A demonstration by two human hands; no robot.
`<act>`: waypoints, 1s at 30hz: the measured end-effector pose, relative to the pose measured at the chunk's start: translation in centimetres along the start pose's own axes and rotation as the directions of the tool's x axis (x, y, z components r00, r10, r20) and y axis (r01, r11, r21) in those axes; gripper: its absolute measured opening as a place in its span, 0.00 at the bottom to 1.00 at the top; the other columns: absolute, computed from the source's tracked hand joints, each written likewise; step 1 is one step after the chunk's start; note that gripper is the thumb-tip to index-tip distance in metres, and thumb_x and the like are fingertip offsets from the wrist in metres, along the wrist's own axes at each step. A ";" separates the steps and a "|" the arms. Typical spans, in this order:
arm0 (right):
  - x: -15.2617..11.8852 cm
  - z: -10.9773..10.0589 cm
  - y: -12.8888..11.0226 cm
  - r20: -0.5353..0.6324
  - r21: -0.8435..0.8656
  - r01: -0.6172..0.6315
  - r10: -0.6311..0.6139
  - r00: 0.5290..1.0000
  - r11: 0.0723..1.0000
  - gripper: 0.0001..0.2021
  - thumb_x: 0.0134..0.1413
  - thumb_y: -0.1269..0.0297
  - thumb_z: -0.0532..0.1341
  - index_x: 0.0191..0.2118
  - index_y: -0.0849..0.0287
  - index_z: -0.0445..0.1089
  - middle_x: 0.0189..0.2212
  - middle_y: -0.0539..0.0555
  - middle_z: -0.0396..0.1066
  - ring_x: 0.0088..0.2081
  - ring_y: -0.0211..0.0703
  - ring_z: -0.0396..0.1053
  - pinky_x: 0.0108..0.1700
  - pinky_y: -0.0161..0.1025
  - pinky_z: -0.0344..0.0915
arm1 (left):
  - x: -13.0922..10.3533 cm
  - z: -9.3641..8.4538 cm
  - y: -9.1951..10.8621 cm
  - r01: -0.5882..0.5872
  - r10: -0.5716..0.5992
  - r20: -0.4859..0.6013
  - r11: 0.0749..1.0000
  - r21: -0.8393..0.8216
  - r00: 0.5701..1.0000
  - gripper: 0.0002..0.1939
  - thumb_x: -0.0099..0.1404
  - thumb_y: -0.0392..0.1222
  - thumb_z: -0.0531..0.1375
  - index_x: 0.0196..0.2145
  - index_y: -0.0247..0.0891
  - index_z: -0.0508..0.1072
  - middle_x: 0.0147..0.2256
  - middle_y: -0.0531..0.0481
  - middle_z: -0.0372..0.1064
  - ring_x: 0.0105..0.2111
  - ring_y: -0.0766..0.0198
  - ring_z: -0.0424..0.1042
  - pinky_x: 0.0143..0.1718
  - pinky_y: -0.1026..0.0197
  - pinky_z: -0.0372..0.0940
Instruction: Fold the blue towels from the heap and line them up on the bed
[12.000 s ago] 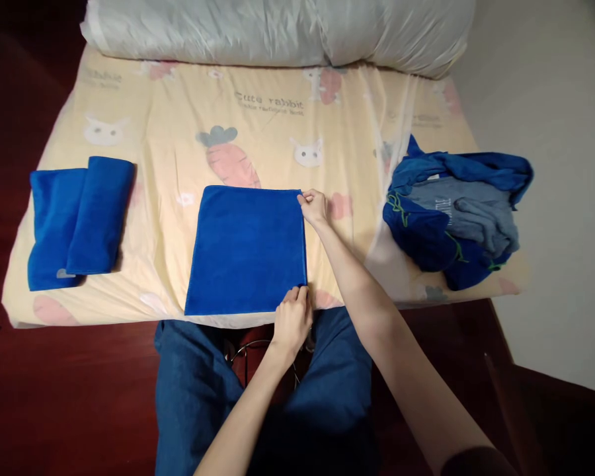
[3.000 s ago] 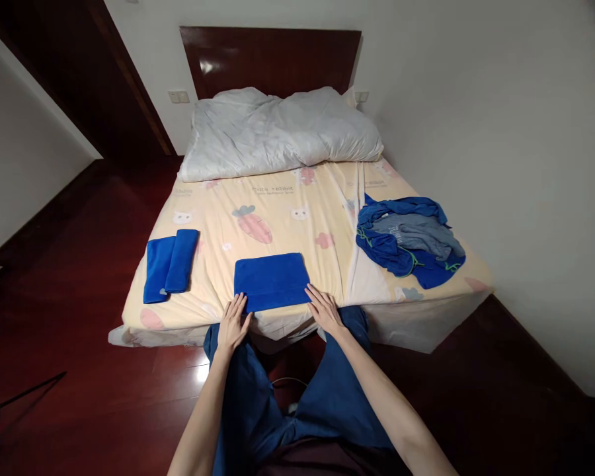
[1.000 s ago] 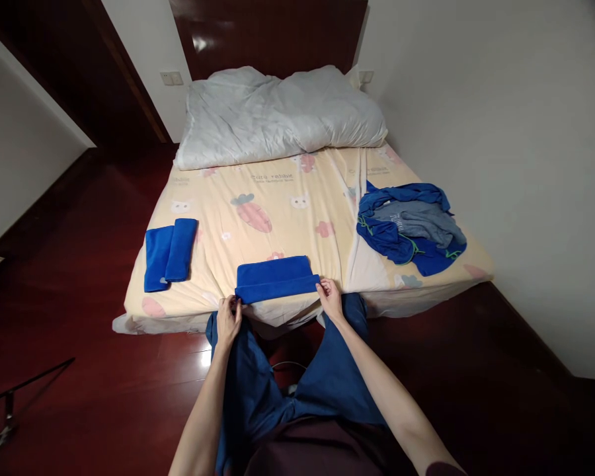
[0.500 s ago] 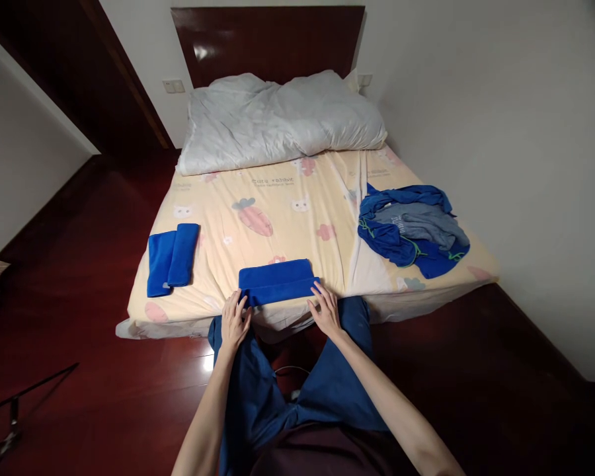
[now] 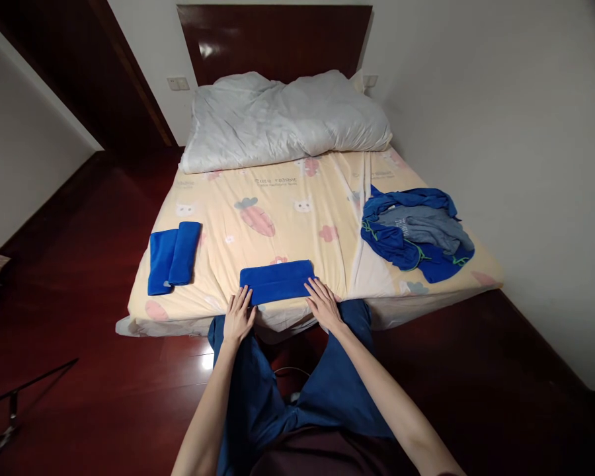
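A blue cloth (image 5: 277, 281), folded into a long flat strip, lies at the front edge of the bed. My left hand (image 5: 238, 316) rests with its fingertips on the strip's left end, fingers stretched out. On the right end, the fingers of my right hand (image 5: 324, 305) lie flat and spread. Neither hand grips the cloth. Farther left on the bed are two folded blue cloths (image 5: 174, 258), one partly overlapping the other.
A heap of blue and grey clothes (image 5: 416, 231) with green cords lies on the bed's right side. The patterned bed sheet (image 5: 213, 231) is slightly wrinkled. A bunched white quilt (image 5: 287, 122) sits against the dark headboard (image 5: 277, 39). A thin black stand (image 5: 14, 406) is on the floor, lower left.
Both hands have moved slightly inward and forward onto the cloth, their fingers flatter. The cloth's raised front fold now lies smoother and flatter. The view has shifted a little.
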State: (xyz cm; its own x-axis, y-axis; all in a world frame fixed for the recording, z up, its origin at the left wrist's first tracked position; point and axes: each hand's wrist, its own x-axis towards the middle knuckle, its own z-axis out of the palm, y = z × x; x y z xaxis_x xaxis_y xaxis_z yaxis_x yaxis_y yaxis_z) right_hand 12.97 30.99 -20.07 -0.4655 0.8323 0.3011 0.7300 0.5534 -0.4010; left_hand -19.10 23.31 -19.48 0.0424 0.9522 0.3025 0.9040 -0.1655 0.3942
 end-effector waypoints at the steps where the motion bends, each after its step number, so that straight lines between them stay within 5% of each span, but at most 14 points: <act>1: 0.0 -0.1 0.0 0.002 -0.003 0.001 -0.001 1.000 1.000 0.27 0.70 0.63 0.50 0.72 0.48 0.51 0.71 0.51 0.51 0.72 0.49 0.46 0.71 0.56 0.49 | 0.0 0.1 0.0 0.003 -0.003 -0.004 1.000 -0.006 1.000 0.32 0.73 0.45 0.51 0.71 0.43 0.50 0.70 0.45 0.50 0.70 0.53 0.48 0.70 0.40 0.48; 14: 4.2 -0.3 1.0 0.059 -0.013 -0.087 0.088 0.994 0.996 0.34 0.51 0.78 0.55 0.66 0.55 0.64 0.64 0.54 0.65 0.64 0.51 0.60 0.64 0.53 0.57 | 0.8 0.1 -2.4 0.058 -0.064 -0.036 0.987 -0.147 0.997 0.30 0.65 0.30 0.52 0.64 0.43 0.63 0.64 0.47 0.63 0.64 0.53 0.60 0.64 0.43 0.59; 20: 1.1 -0.8 2.0 -0.015 0.100 -0.041 0.043 0.999 0.994 0.36 0.49 0.81 0.53 0.64 0.51 0.66 0.60 0.52 0.70 0.59 0.50 0.64 0.62 0.53 0.59 | -0.8 -0.6 -2.0 0.049 -0.059 -0.043 0.979 -0.198 0.997 0.31 0.62 0.28 0.52 0.61 0.43 0.65 0.59 0.46 0.68 0.60 0.53 0.62 0.63 0.44 0.59; 25: -0.9 -0.4 2.5 -0.108 0.345 -0.151 0.199 0.974 0.926 0.31 0.47 0.79 0.52 0.56 0.54 0.73 0.50 0.56 0.75 0.54 0.50 0.67 0.58 0.49 0.65 | -1.4 -0.9 -1.5 0.130 -0.137 -0.014 0.964 -0.233 0.990 0.24 0.64 0.33 0.54 0.57 0.40 0.68 0.51 0.42 0.70 0.56 0.51 0.64 0.60 0.45 0.60; 30: -0.2 -0.2 3.3 -0.035 0.493 -0.209 0.259 0.965 0.844 0.29 0.44 0.77 0.54 0.53 0.54 0.75 0.49 0.56 0.75 0.54 0.50 0.67 0.60 0.50 0.65 | -0.7 -0.7 -1.5 0.199 -0.213 -0.017 0.937 -0.287 0.977 0.25 0.61 0.33 0.55 0.56 0.39 0.69 0.50 0.41 0.68 0.55 0.50 0.64 0.61 0.45 0.60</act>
State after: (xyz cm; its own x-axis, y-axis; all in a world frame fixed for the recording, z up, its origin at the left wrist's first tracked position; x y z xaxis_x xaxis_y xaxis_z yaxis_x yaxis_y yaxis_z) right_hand 15.59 32.64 -21.32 -0.2421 0.9456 0.2171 0.4667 0.3097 -0.8284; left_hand -20.80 22.76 -19.72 -0.1582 0.9610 0.2269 0.7336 -0.0395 0.6785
